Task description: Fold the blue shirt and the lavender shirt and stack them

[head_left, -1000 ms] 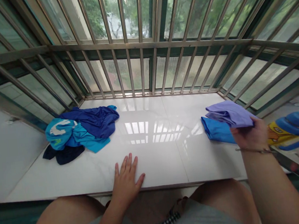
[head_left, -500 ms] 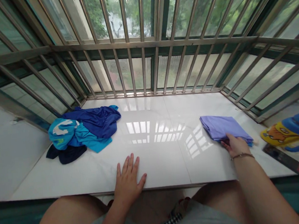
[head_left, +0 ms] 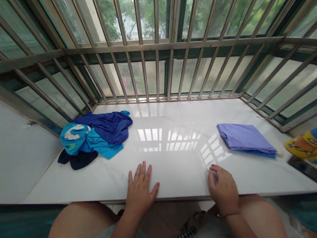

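My left hand (head_left: 141, 190) lies flat on the white sill near its front edge, fingers spread, holding nothing. To its right, my right hand (head_left: 223, 187) is just above or on the sill, its fingers curled in loosely with nothing visible in them. Beyond and right of it lies a neatly folded stack of cloth (head_left: 246, 136), lavender on top with a bright blue layer below; no hand touches it. At the left is a crumpled pile of clothes, with a dark blue garment (head_left: 111, 125), a light blue printed one (head_left: 74, 136) and a navy piece (head_left: 84, 160).
The glossy white sill (head_left: 168, 166) reflects the window. Metal bars (head_left: 143, 75) enclose it at the back and sides. At the right edge are a yellow and blue container (head_left: 309, 143) and a dark flat object (head_left: 309, 170). A white wall (head_left: 7, 148) stands at the left.
My right hand has let go of the folded lavender cloth and moved left, toward the sill's front edge. My left hand stays flat. The view has shifted slightly.
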Demonstrator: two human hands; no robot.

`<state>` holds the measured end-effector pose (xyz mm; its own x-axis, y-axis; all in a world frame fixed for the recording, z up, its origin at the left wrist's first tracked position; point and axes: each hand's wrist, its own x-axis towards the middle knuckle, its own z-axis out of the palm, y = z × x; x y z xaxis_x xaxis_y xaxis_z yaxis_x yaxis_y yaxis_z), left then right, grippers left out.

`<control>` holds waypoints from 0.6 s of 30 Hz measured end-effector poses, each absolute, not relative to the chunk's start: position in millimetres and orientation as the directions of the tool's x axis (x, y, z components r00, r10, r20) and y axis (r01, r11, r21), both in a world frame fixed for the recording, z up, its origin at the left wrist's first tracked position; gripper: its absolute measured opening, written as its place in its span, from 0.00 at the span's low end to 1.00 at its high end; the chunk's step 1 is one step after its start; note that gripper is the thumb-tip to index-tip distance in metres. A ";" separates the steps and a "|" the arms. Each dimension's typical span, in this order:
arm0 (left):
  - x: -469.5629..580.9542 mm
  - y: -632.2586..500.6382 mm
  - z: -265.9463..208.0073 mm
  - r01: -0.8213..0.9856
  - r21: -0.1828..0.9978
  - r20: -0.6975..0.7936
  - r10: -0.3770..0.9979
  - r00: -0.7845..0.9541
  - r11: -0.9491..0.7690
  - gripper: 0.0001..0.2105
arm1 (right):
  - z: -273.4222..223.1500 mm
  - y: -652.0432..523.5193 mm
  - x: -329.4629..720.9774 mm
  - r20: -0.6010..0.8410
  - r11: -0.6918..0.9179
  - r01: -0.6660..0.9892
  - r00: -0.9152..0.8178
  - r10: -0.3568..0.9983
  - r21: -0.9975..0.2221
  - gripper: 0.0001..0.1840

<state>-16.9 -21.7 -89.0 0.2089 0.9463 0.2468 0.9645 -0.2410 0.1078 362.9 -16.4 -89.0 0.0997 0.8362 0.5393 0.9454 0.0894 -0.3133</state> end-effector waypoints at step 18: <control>-99.3 142.2 -37.9 0.735 0.649 0.193 0.892 -0.409 0.196 0.39 | -91.1 -16.1 367.7 0.519 0.091 0.931 0.114 0.847 -0.353 0.12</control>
